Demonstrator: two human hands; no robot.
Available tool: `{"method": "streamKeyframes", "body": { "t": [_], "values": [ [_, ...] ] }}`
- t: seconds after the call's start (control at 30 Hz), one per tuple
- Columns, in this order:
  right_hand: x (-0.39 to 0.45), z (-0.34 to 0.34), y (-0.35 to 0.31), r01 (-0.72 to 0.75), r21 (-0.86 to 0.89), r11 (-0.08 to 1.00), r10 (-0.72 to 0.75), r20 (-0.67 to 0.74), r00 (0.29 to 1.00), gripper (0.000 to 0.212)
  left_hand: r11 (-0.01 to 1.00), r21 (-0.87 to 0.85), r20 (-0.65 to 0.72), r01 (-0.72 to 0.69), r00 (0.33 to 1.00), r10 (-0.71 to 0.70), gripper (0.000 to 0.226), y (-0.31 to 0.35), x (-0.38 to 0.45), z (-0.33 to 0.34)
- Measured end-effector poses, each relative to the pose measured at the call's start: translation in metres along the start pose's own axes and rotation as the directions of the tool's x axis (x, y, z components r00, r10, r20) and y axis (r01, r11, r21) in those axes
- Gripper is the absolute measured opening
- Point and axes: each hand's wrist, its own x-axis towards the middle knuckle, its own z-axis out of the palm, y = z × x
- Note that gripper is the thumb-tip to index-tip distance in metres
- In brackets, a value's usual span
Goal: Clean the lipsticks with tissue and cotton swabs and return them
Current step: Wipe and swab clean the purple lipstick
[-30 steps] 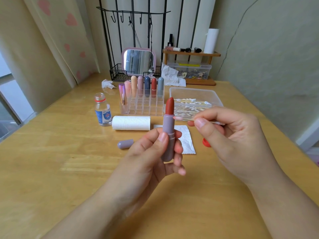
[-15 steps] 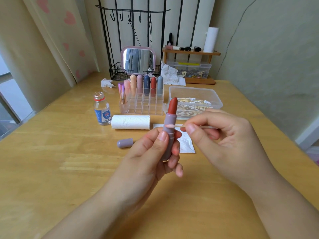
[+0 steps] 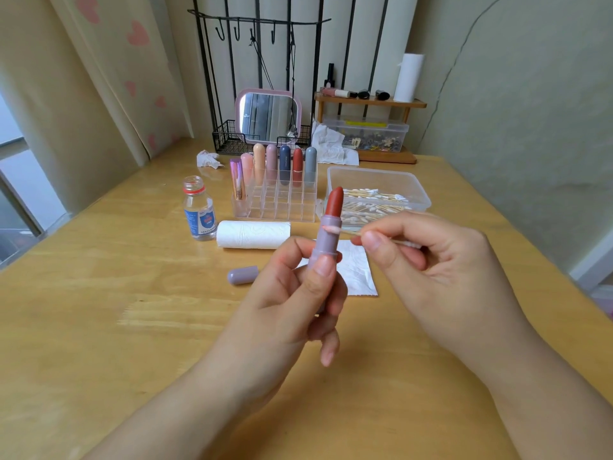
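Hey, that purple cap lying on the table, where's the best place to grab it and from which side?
Probably pinch the cap across its middle from above. It lies on its side on the table, long sides exposed, apart from the tissue roll.

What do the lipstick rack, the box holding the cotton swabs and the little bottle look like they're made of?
Lipstick rack: clear, glossy hard plastic, probably acrylic; the table shows through its grid walls.
Swab box: thinner translucent plastic, slightly cloudy, with rounded moulded rims.
Bottle: transparent with a printed label; glass or clear plastic, the look leaves that open.
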Motion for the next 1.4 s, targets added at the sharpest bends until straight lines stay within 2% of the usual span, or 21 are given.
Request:
{"method": "streamKeyframes", "body": {
  "t": [0.13, 0.23, 0.4, 0.57, 0.77, 0.87, 1.03, 1.23, 1.4],
  "values": [
    [0.000, 0.000, -0.003, 0.022, -0.056, 0.998, -0.020, 0.040, 0.999, 0.012, 0.999, -0.038, -0.026, -0.010, 1.000, 0.010, 0.028, -0.001, 0.001, -0.001],
    [0.001, -0.002, -0.005, 0.003, -0.032, 0.999, -0.001, 0.063, 0.998, 0.008, 0.997, -0.072, -0.027, -0.017, 1.000, 0.015, 0.030, -0.001, 0.002, -0.002],
    [0.007, -0.008, -0.007, -0.028, -0.060, 0.998, 0.033, 0.081, 0.996, 0.006, 0.998, 0.018, -0.007, -0.060, 0.998, 0.060, 0.022, -0.001, 0.002, -0.005],
    [0.005, -0.010, -0.008, -0.029, 0.015, 0.999, 0.028, 0.038, 0.999, 0.006, 0.991, 0.100, 0.011, -0.090, 0.996, 0.089, 0.027, 0.002, 0.000, -0.006],
    [-0.007, -0.002, 0.002, -0.058, 0.090, 0.994, 0.059, -0.008, 0.998, 0.008, 0.984, 0.169, -0.013, -0.059, 0.998, 0.062, 0.028, -0.003, 0.002, -0.005],
    [-0.012, -0.003, 0.004, -0.065, 0.059, 0.996, 0.065, 0.000, 0.998, 0.012, 0.975, 0.214, -0.007, -0.063, 0.998, 0.066, 0.031, -0.006, 0.003, -0.005],
    [-0.012, -0.009, 0.003, -0.025, 0.059, 0.998, 0.030, -0.083, 0.996, 0.010, 0.972, 0.227, -0.026, -0.055, 0.998, 0.062, 0.038, -0.009, 0.002, -0.003],
    [-0.016, -0.007, 0.002, 0.053, -0.070, 0.996, -0.054, -0.016, 0.998, 0.013, 0.972, 0.230, -0.067, -0.048, 0.996, 0.065, 0.021, -0.008, 0.001, -0.001],
    [-0.014, -0.008, 0.002, 0.030, -0.051, 0.998, -0.035, -0.103, 0.994, 0.014, 0.963, 0.265, -0.094, -0.058, 0.992, 0.086, 0.035, -0.007, 0.000, 0.000]
  ]
}}
